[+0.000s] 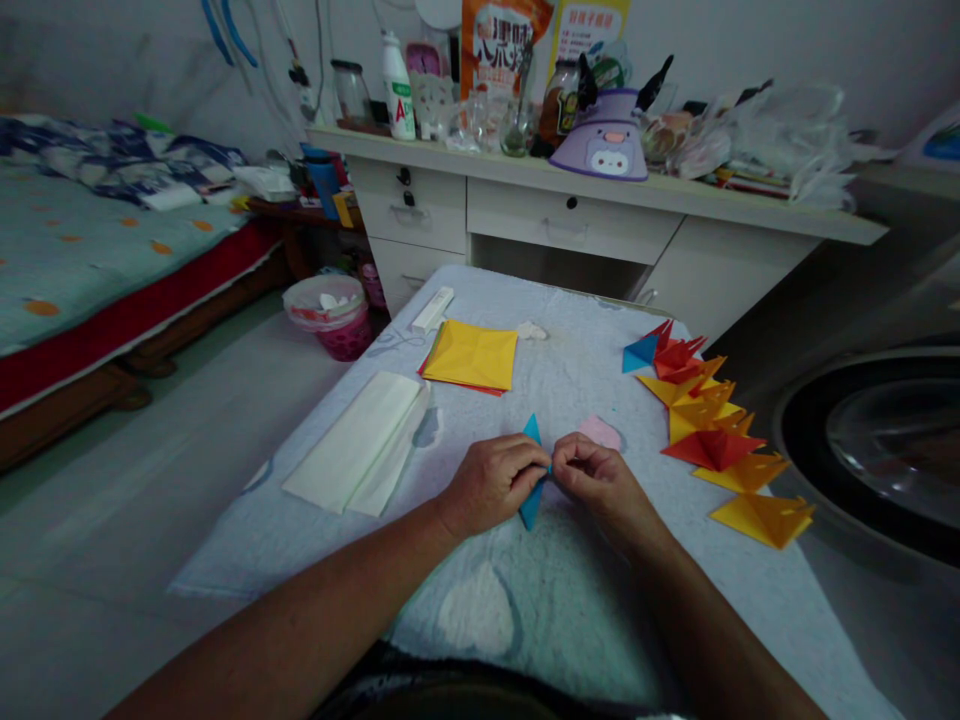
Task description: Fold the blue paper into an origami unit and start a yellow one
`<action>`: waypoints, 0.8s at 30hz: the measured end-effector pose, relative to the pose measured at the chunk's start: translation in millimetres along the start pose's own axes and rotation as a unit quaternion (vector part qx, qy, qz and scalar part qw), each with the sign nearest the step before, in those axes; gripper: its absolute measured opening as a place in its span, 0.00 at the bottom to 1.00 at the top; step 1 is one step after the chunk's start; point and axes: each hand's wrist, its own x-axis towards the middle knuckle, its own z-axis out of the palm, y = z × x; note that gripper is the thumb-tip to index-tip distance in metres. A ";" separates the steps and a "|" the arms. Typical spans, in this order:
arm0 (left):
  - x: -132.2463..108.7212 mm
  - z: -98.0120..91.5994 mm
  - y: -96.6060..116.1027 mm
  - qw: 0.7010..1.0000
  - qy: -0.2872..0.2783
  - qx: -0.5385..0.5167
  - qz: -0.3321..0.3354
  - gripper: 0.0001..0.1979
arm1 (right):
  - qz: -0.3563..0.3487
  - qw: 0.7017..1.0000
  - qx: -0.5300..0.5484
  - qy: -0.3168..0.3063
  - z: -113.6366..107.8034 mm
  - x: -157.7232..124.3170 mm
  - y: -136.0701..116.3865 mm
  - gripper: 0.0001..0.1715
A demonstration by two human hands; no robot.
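Observation:
A folded blue origami paper (532, 505) is held just above the middle of the cloth-covered table, its pointed ends showing above and below my fingers. My left hand (501, 480) pinches it from the left side. With thumb and forefinger pressed together, my right hand (592, 470) grips a small tip of the same paper on the right. The fingers hide the paper's centre. Along the table's right edge runs a row of finished-looking origami cranes (716, 450) in red, orange and yellow, with one blue piece (640, 353) at the far end.
Beyond my hands lies a stack of square paper (472, 352), yellow on top. Left of it are a folded white sheet (356, 440) and a small white box (433, 310). A cluttered desk (420, 205) stands behind, a bin (337, 320) left, a round-doored machine (885, 440) right.

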 end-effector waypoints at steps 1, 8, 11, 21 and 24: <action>0.0 0.1 0.0 1.000 0.000 0.001 -0.001 0.07 | -0.002 1.000 -0.004 0.000 0.0 -0.3 -0.9 0.10; -0.3 -0.3 -1.2 1.000 -0.004 -0.005 0.010 0.06 | -0.006 1.000 -0.013 -0.004 -0.2 -1.0 -3.8 0.10; -0.1 -1.4 -1.2 1.000 -0.007 -0.008 0.009 0.06 | -0.016 0.999 -0.028 -0.006 -1.0 -0.8 -3.6 0.10; 1.1 -4.0 0.6 1.000 -0.025 -0.016 0.002 0.06 | -0.059 0.992 -0.105 -0.026 -4.1 -1.3 -11.9 0.09; 0.6 -3.8 -0.4 0.999 -0.029 -0.018 0.003 0.06 | -0.077 0.989 -0.127 -0.028 -3.9 -1.6 -14.1 0.08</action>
